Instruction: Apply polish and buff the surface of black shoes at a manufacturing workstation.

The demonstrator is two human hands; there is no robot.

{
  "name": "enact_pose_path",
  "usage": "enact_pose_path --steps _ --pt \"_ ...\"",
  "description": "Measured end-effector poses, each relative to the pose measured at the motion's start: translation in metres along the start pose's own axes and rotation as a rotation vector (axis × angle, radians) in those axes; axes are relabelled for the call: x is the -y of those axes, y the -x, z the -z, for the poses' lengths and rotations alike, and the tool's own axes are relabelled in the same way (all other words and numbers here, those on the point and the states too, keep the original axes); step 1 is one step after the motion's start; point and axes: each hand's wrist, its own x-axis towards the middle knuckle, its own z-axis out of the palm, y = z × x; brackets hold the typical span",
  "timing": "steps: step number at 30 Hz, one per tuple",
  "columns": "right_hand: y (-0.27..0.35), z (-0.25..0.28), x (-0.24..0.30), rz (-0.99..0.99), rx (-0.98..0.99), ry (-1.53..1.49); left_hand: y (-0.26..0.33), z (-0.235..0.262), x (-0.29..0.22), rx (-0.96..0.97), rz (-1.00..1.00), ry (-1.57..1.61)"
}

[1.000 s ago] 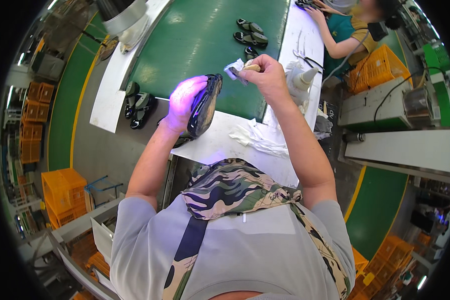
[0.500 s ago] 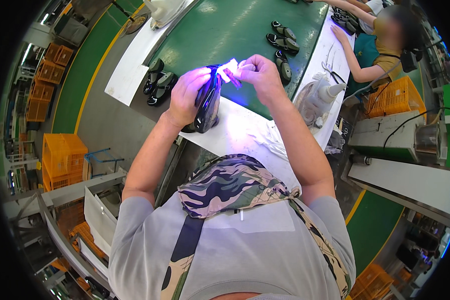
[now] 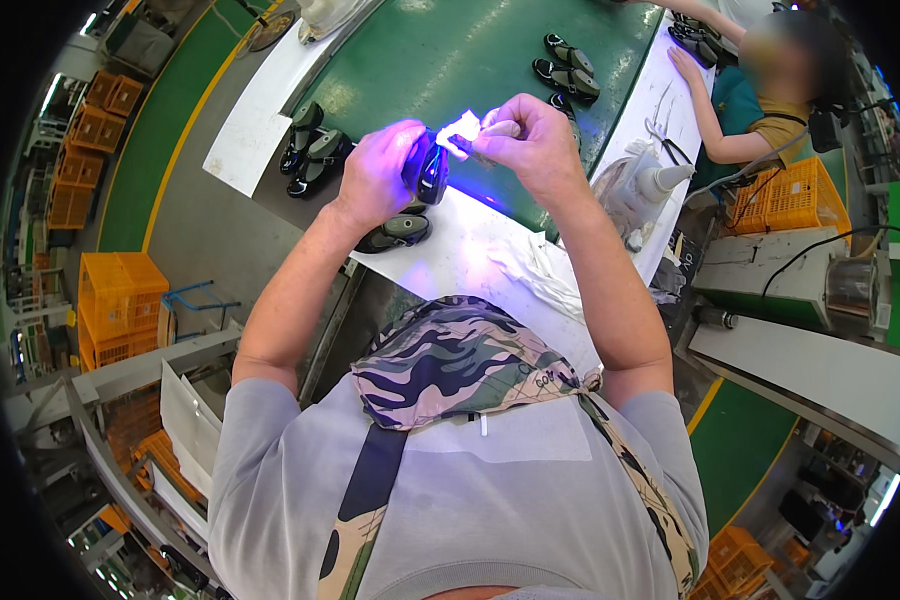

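Two hands are meeting at upper centre: the left hand is gripping a glossy black shoe, the right hand is pinching a small glowing violet light against it. Orange slatted crates at the left are showing no contents. Since a moment ago, both hands have risen and closed together over the green conveyor belt.

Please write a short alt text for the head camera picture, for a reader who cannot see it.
A person's left hand holds a dark shoe upright over a white work surface, while the right hand presses a small bright, violet-glowing object against it. More dark shoes lie on a green conveyor belt, where another person works.
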Motion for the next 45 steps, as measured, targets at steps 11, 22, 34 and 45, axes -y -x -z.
enact_pose_path --steps 11,22,34,45 --pt "0.002 0.009 -0.003 0.099 -0.109 0.077 -0.003 0.012 -0.011 0.665 0.448 0.352" --pt "0.004 -0.002 -0.019 0.224 -0.04 0.123 0.018 0.018 0.009 0.886 0.824 1.048" --pt "0.021 -0.025 -0.043 0.124 0.179 0.009 0.047 0.032 0.001 0.545 1.033 1.51" --pt "0.035 -0.031 -0.034 -0.042 0.413 -0.133 0.074 0.034 -0.012 0.248 1.273 1.583"
